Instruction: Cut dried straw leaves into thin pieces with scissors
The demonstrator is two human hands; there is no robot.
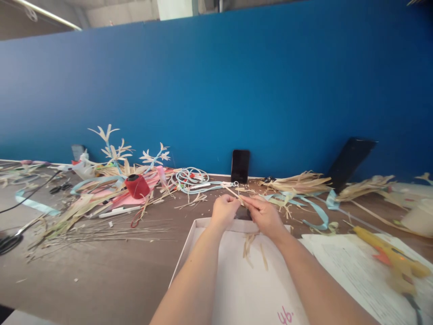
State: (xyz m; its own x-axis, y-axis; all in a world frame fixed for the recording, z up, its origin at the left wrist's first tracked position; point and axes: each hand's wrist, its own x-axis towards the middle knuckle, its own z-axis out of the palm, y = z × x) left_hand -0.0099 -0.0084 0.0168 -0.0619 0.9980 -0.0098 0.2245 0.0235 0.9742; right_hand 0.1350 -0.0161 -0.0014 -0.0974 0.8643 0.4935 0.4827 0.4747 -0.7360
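Observation:
My left hand (224, 211) and my right hand (264, 215) meet above the far edge of a white box lid (250, 280). Between their pinched fingertips is a thin pale strip (232, 192), like dried straw or husk, slanting up to the left. Its lower end is hidden by the fingers. Both hands are closed, with the fingertips almost touching. Inside the lid, below my hands, lie a few loose dry shreds (248, 247). Purple writing (286, 316) marks the lid near the bottom of the view.
Left: blue-stemmed husk flowers (117, 151), a red thread spool (137, 186), a white pen (119, 211) and thin stalks (118, 234). A phone (240, 166) leans on the blue partition (216, 90). Right: dried husks (299, 183), blue ribbon (318, 212) and a yellow glue gun (389, 253) on papers (338, 266).

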